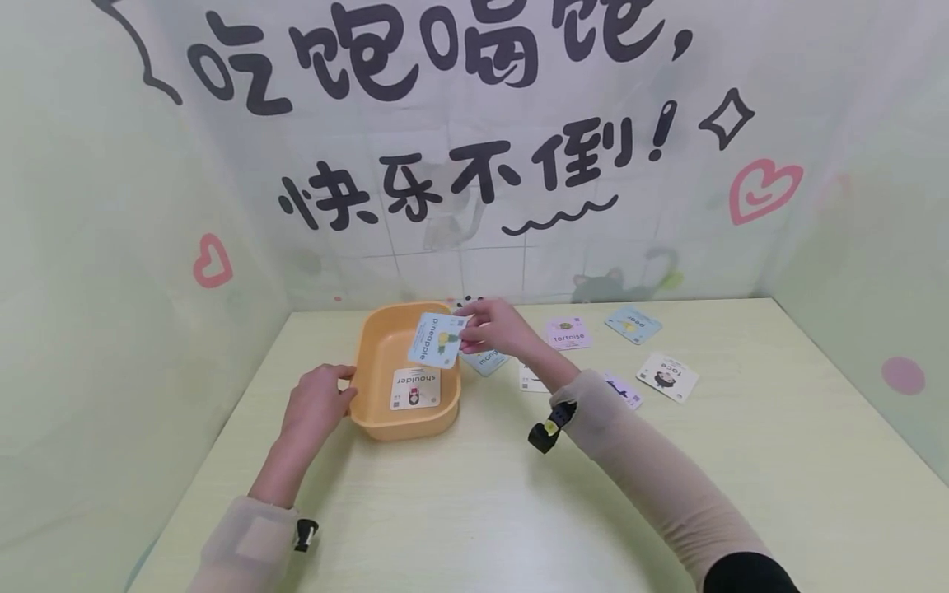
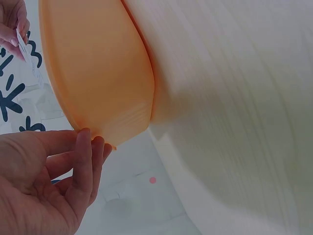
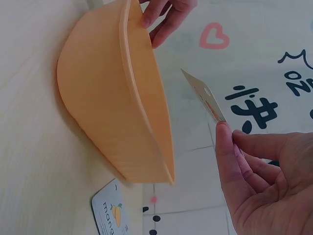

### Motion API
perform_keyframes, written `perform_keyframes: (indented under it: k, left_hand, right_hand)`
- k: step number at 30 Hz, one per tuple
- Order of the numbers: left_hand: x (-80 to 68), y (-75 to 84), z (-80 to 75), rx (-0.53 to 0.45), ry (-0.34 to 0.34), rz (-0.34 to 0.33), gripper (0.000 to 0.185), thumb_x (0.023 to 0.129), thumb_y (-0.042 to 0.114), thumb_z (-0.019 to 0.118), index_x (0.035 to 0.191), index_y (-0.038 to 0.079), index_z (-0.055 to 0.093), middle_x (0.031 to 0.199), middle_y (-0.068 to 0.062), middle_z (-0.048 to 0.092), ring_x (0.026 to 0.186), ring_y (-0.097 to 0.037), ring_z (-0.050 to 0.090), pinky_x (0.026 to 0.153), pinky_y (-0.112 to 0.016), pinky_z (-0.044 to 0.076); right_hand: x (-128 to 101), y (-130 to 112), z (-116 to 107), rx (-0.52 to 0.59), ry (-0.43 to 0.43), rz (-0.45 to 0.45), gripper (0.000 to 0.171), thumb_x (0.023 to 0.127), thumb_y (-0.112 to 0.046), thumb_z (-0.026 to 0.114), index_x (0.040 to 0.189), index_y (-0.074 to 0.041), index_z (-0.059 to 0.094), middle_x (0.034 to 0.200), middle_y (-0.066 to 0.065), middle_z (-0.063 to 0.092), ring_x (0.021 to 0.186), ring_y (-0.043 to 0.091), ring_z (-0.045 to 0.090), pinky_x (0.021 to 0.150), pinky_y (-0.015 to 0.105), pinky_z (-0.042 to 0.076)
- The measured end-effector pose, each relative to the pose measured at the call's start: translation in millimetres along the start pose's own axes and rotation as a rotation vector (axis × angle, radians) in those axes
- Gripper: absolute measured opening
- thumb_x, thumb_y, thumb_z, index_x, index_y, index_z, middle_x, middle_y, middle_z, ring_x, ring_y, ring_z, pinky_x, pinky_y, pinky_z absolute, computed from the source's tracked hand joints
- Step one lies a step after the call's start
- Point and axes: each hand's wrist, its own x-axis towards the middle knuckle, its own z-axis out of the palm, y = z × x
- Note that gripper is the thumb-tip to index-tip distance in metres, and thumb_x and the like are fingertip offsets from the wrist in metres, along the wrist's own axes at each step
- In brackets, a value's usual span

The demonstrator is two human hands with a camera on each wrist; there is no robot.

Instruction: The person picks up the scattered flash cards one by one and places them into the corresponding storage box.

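An orange plastic basin (image 1: 411, 430) stands on the table, with a white "shoulder" card (image 1: 415, 389) lying inside it. At its left side, my left hand (image 1: 315, 405) pinches the rim between thumb and fingers; the left wrist view shows the fingertips (image 2: 84, 139) on that edge. My right hand (image 1: 498, 328) holds a light blue "pineapple" card (image 1: 436, 339) by one edge, raised over the basin's right part. From the right wrist view, this card appears almost edge-on, pinched between thumb and fingers and apart from the rim.
Right of the basin lies a blue "mango" card (image 3: 111, 210). Farther right are a purple "tortoise" card (image 1: 569, 333), a blue "pear" card (image 1: 633, 324) and a white "face" card (image 1: 668, 376). My right forearm partly covers a white card (image 1: 531, 380) and a purple card (image 1: 625, 392). A printed curtain (image 1: 460, 272) hangs behind the table.
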Motion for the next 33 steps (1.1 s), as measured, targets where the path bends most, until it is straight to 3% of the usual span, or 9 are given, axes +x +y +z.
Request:
perform_keyframes:
  k: [6, 13, 20, 33]
  left_hand:
    - [-0.2, 0.9, -0.1, 0.005, 0.002, 0.002, 0.044, 0.097, 0.008, 0.06, 0.139, -0.005, 0.053, 0.13, -0.027, 0.061, 0.07, -0.015, 0.068, 0.055, -0.025, 0.048]
    - [-1.5, 2.1, -0.9, 0.012, 0.0, 0.007, 0.043, 0.097, 0.008, 0.06, 0.138, -0.005, 0.054, 0.129, -0.027, 0.062, 0.07, -0.016, 0.068, 0.053, -0.025, 0.047]
    - [-1.6, 3.0, -1.5, 0.015, -0.004, 0.0, 0.044, 0.098, 0.009, 0.06, 0.139, -0.005, 0.053, 0.133, -0.027, 0.06, 0.071, -0.016, 0.068, 0.054, -0.025, 0.047]
    - [-2.6, 3.2, -1.1, 0.032, 0.005, 0.008, 0.042, 0.097, 0.008, 0.06, 0.137, -0.005, 0.055, 0.13, -0.027, 0.062, 0.068, -0.014, 0.066, 0.053, -0.026, 0.046]
  right_hand:
    - [1, -2, 13, -0.007, -0.029, -0.015, 0.042, 0.093, 0.002, 0.063, 0.135, 0.002, 0.057, 0.096, 0.015, 0.066, 0.073, 0.017, 0.07, 0.073, 0.031, 0.062]
    - [1, -3, 26, 0.016, -0.062, -0.011, 0.041, 0.093, 0.004, 0.063, 0.134, 0.001, 0.058, 0.096, 0.014, 0.064, 0.072, 0.015, 0.068, 0.083, 0.043, 0.06]
    - [4, 1, 41, 0.019, -0.098, -0.015, 0.038, 0.093, 0.007, 0.061, 0.131, 0.004, 0.059, 0.088, 0.011, 0.062, 0.065, 0.013, 0.066, 0.083, 0.044, 0.06]
    - [1, 5, 56, -0.009, -0.119, 0.009, 0.038, 0.092, 0.005, 0.063, 0.13, 0.004, 0.06, 0.087, 0.012, 0.065, 0.066, 0.014, 0.065, 0.086, 0.048, 0.059]
